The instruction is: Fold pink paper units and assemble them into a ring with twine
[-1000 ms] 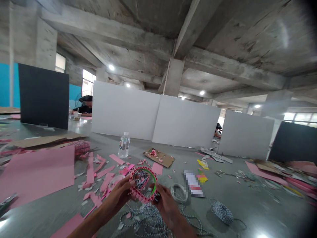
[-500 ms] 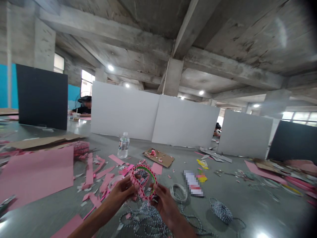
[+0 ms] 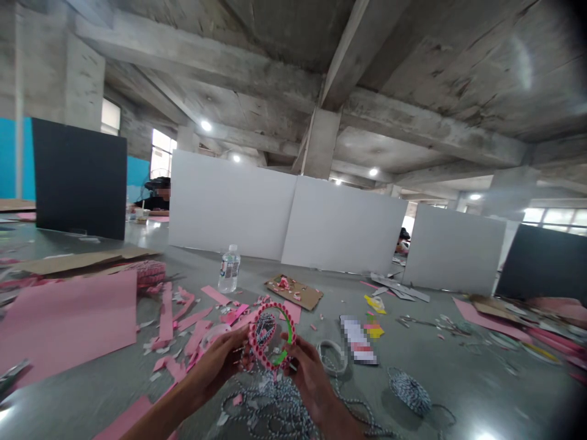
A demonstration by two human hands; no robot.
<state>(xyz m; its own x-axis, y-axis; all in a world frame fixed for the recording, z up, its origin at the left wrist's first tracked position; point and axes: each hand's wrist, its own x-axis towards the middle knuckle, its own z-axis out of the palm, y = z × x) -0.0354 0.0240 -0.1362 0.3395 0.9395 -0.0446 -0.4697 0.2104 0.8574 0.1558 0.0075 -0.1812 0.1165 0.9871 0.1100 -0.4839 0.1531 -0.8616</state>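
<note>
Upright between my two hands is a pink ring (image 3: 259, 353) with a bumpy, scalloped edge and a green strip inside it. My left hand (image 3: 225, 355) grips its left side, fingers curled behind it. The right side is pinched by my right hand (image 3: 306, 365), its thumb in front. Blue-and-white cord shows through the ring's opening; whether it is attached cannot be told. Below the hands lies a loose tangle of the same cord (image 3: 275, 400). Pink paper scraps (image 3: 197, 336) are scattered to the left of my left hand.
A water bottle (image 3: 229, 270) stands behind the ring, near a cardboard piece (image 3: 305, 294). To the right lie a tape roll (image 3: 332, 357), a blurred phone-like object (image 3: 358, 340) and a cord bundle (image 3: 409, 390). Pink sheets (image 3: 73, 318) cover the left. White panels (image 3: 229, 205) stand behind.
The ring has turned in my hands and shifted slightly right, so its opening faces me more squarely. My left hand has moved a little along with it. Things on the table stay put.
</note>
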